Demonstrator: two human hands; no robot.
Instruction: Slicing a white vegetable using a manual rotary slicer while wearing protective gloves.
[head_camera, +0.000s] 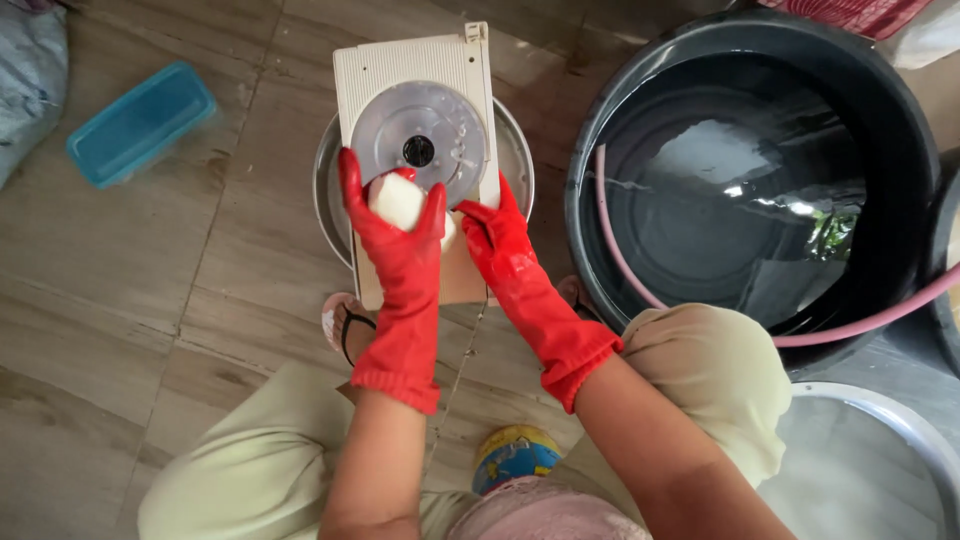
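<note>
- On the tiled floor, at the right, a large dark round plastic tub (905, 150) holds clear water, and a pink hose (860, 315) runs over its rim; both are apart from the hands.
- Under the slicer sits a round steel bowl (328, 190); only its edges show.
- Over this bowl leans a cream plastic slicer board with a round metal blade disc (420, 135), tilted toward the person.
- Against the lower part of the disc, the left hand (395, 235) in a red rubber glove is clamped around a white peeled vegetable piece (398, 200).
- The right hand (500, 240), also in a red glove, grips the board's lower edge with curled fingers.
- The vegetable's lower part is hidden by the glove, so its full shape cannot be told.
- At the far left lies a blue lidded plastic box (140, 122), a little blurred.
</note>
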